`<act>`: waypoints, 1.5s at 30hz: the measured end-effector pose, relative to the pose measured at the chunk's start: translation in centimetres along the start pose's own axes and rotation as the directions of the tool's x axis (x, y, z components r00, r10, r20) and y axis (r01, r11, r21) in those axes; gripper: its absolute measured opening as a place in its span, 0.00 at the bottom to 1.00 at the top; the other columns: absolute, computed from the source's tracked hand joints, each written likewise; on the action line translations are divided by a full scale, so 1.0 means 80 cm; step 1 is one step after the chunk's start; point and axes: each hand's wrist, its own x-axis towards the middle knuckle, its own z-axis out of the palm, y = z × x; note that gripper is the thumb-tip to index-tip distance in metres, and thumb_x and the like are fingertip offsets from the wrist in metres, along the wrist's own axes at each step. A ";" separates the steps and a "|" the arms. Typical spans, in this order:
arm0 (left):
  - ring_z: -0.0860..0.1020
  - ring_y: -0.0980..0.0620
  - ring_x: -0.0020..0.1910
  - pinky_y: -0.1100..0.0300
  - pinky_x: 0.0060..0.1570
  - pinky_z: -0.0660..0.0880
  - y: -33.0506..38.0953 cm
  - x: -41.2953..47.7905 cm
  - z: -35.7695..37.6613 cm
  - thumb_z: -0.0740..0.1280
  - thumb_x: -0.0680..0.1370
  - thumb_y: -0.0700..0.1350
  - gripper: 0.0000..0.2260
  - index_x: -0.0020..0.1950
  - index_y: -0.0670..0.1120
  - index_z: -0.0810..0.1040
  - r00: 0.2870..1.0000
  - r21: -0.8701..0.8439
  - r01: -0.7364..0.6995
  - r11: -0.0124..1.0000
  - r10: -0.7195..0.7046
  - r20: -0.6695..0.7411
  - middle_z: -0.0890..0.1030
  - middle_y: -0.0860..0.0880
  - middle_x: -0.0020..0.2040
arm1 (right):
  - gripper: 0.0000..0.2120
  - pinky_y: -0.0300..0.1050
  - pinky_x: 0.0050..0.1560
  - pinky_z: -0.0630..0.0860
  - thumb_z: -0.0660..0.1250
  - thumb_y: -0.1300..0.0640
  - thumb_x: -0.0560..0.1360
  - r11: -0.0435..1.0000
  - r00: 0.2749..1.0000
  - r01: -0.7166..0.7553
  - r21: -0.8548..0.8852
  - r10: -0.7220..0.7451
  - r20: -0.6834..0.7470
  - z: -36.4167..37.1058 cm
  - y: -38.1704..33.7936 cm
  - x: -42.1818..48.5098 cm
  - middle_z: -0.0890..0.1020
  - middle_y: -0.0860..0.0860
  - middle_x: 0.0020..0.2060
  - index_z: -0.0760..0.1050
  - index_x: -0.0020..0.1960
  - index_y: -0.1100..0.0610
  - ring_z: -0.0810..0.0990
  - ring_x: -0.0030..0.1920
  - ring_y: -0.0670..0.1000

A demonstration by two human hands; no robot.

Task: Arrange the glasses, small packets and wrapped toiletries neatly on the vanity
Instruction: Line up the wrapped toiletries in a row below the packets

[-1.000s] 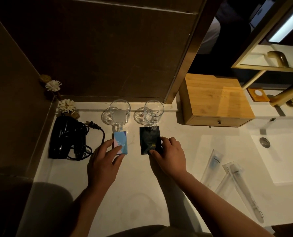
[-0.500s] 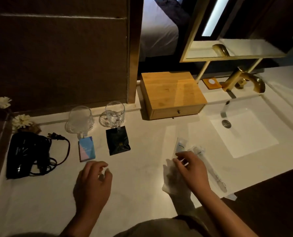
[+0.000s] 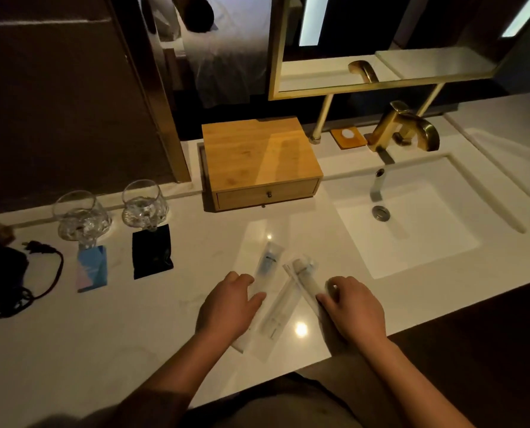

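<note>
Three wrapped toiletries lie fanned on the white desk [image 3: 103, 350] between the person's two hands, near its front edge and left of the sink [image 3: 412, 236]. The blue-printed wrapped tube [image 3: 268, 264] has its long axis running from about 7 to 1 o'clock, its near end under the left hand [image 3: 226, 307]. The middle wrapped stick [image 3: 276, 316] lies on much the same line. The wrapped brush [image 3: 305, 278] crosses the other way, from 11 to 5 o'clock, with its near end beneath the right hand [image 3: 354, 307].

The left hand rests flat with fingers spread and loose, touching the tube's wrapper, not closed around anything. The right hand's fingers curl down onto the brush's wrapper; whether they actually pinch it cannot be told. Each hand is nearest its own outer item, while the middle stick lies slightly closer to the left hand. The coming move likely turns on swinging the crossed brush parallel to the other two.

At 10 o'clock from the hands, two glasses [image 3: 83, 217] stand by the back wall, with the blue packet [image 3: 92, 268] and the black packet [image 3: 151, 256] lined up in front of them.

Half a second ago only the right hand touched the toiletries and the left hung over bare desk; a second ago both hands were on the packets.
</note>
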 end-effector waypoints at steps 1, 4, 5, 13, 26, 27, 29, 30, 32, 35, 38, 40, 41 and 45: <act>0.80 0.49 0.53 0.54 0.48 0.78 0.006 0.001 0.003 0.64 0.77 0.61 0.21 0.67 0.53 0.75 1.000 0.046 0.020 0.999 -0.019 -0.004 0.78 0.51 0.57 | 0.12 0.48 0.37 0.77 0.65 0.41 0.74 1.000 1.000 -0.003 0.015 0.003 0.020 0.000 0.003 0.004 0.78 0.46 0.40 0.77 0.46 0.49 0.78 0.41 0.50; 0.80 0.49 0.49 0.56 0.41 0.74 0.019 0.004 0.012 0.67 0.77 0.57 0.19 0.65 0.53 0.74 0.997 0.112 0.065 0.992 -0.061 -0.037 0.79 0.51 0.55 | 0.10 0.47 0.37 0.77 0.65 0.43 0.75 0.996 0.997 -0.016 0.089 0.009 0.077 0.001 0.009 0.014 0.80 0.45 0.38 0.78 0.43 0.49 0.78 0.37 0.49; 0.80 0.49 0.47 0.57 0.40 0.73 0.023 0.006 0.013 0.67 0.76 0.55 0.17 0.64 0.52 0.75 0.995 0.096 0.094 0.991 -0.090 -0.041 0.80 0.51 0.54 | 0.09 0.47 0.38 0.78 0.65 0.44 0.75 0.992 0.995 -0.025 0.126 0.013 0.095 0.001 0.011 0.015 0.81 0.45 0.37 0.78 0.42 0.49 0.78 0.37 0.48; 0.73 0.58 0.35 0.60 0.31 0.68 0.018 -0.003 0.005 0.66 0.72 0.47 0.03 0.39 0.55 0.73 0.970 -0.049 0.223 0.974 -0.227 -0.091 0.76 0.55 0.39 | 0.06 0.49 0.39 0.79 0.64 0.49 0.77 0.969 0.993 -0.088 0.230 0.105 -0.062 -0.017 0.040 0.028 0.80 0.47 0.42 0.75 0.44 0.49 0.77 0.38 0.47; 0.84 0.57 0.36 0.54 0.41 0.82 -0.021 -0.040 -0.030 0.74 0.68 0.49 0.06 0.41 0.61 0.82 0.915 -0.641 0.293 0.709 -0.403 -0.027 0.86 0.57 0.39 | 0.17 0.45 0.38 0.74 0.58 0.33 0.73 0.987 0.987 0.156 0.030 -0.157 0.032 0.023 -0.064 0.020 0.71 0.48 0.49 0.73 0.54 0.42 0.74 0.46 0.50; 0.85 0.56 0.38 0.51 0.44 0.83 -0.029 -0.044 -0.034 0.74 0.67 0.50 0.07 0.41 0.62 0.82 0.912 -0.650 0.286 0.704 -0.409 -0.043 0.86 0.56 0.39 | 0.18 0.45 0.39 0.75 0.58 0.32 0.73 0.989 0.988 0.149 0.023 -0.150 0.040 0.024 -0.068 0.021 0.70 0.48 0.49 0.74 0.53 0.42 0.74 0.47 0.51; 0.85 0.53 0.42 0.47 0.48 0.83 -0.043 -0.051 -0.041 0.75 0.68 0.50 0.07 0.41 0.63 0.82 0.901 -0.659 0.281 0.698 -0.428 -0.070 0.86 0.56 0.40 | 0.17 0.45 0.39 0.76 0.60 0.33 0.73 0.987 0.986 0.159 0.006 -0.159 0.042 0.027 -0.075 0.020 0.71 0.48 0.50 0.75 0.53 0.43 0.74 0.48 0.51; 0.85 0.52 0.42 0.47 0.49 0.83 -0.050 -0.056 -0.044 0.75 0.68 0.51 0.07 0.41 0.64 0.82 0.897 -0.667 0.279 0.691 -0.436 -0.076 0.86 0.56 0.40 | 0.15 0.45 0.39 0.75 0.61 0.36 0.74 0.985 0.984 0.175 0.003 -0.175 0.035 0.030 -0.080 0.018 0.71 0.48 0.49 0.76 0.53 0.45 0.74 0.47 0.51; 0.85 0.52 0.43 0.46 0.49 0.83 -0.061 -0.065 -0.051 0.75 0.68 0.52 0.08 0.42 0.65 0.81 0.891 -0.674 0.276 0.685 -0.446 -0.088 0.85 0.61 0.39 | 0.11 0.42 0.33 0.69 0.63 0.44 0.76 0.979 0.979 0.201 0.020 -0.201 0.018 0.037 -0.090 0.010 0.69 0.48 0.44 0.76 0.52 0.50 0.71 0.41 0.51; 0.85 0.51 0.43 0.45 0.49 0.83 -0.084 -0.081 -0.060 0.76 0.69 0.50 0.10 0.42 0.65 0.81 0.865 -0.694 0.272 0.666 -0.485 -0.127 0.84 0.63 0.39 | 0.08 0.39 0.29 0.62 0.62 0.51 0.78 0.968 0.970 0.242 0.066 -0.242 -0.010 0.046 -0.104 -0.001 0.71 0.48 0.39 0.74 0.55 0.51 0.70 0.34 0.50; 0.85 0.50 0.43 0.45 0.49 0.83 -0.110 -0.103 -0.067 0.77 0.69 0.50 0.08 0.42 0.62 0.81 0.822 -0.723 0.284 0.629 -0.548 -0.155 0.85 0.61 0.39 | 0.15 0.44 0.38 0.73 0.64 0.55 0.76 0.933 0.966 0.235 0.273 -0.254 0.036 0.048 -0.116 -0.003 0.78 0.49 0.45 0.70 0.62 0.47 0.79 0.42 0.53; 0.85 0.49 0.42 0.47 0.48 0.82 -0.126 -0.121 -0.071 0.77 0.68 0.50 0.08 0.42 0.61 0.81 0.772 -0.743 0.285 0.605 -0.605 -0.197 0.85 0.60 0.38 | 0.24 0.45 0.45 0.77 0.67 0.57 0.74 0.891 0.950 0.262 0.370 -0.306 0.065 0.049 -0.126 -0.003 0.81 0.49 0.50 0.68 0.67 0.45 0.81 0.49 0.53; 0.84 0.48 0.42 0.47 0.49 0.82 -0.134 -0.130 -0.072 0.78 0.68 0.48 0.08 0.40 0.59 0.82 0.737 -0.753 0.285 0.592 -0.638 -0.223 0.85 0.58 0.37 | 0.26 0.44 0.46 0.77 0.68 0.57 0.73 0.872 0.936 0.292 0.393 -0.346 0.072 0.049 -0.133 -0.003 0.81 0.49 0.53 0.68 0.69 0.45 0.81 0.50 0.52; 0.84 0.43 0.45 0.47 0.52 0.80 -0.155 -0.153 -0.077 0.79 0.69 0.40 0.11 0.38 0.53 0.80 0.582 -0.809 0.306 0.503 -0.771 -0.259 0.83 0.53 0.37 | 0.29 0.40 0.45 0.73 0.69 0.57 0.72 0.809 0.879 0.354 0.469 -0.460 0.129 0.054 -0.169 0.001 0.80 0.47 0.54 0.67 0.70 0.44 0.79 0.48 0.49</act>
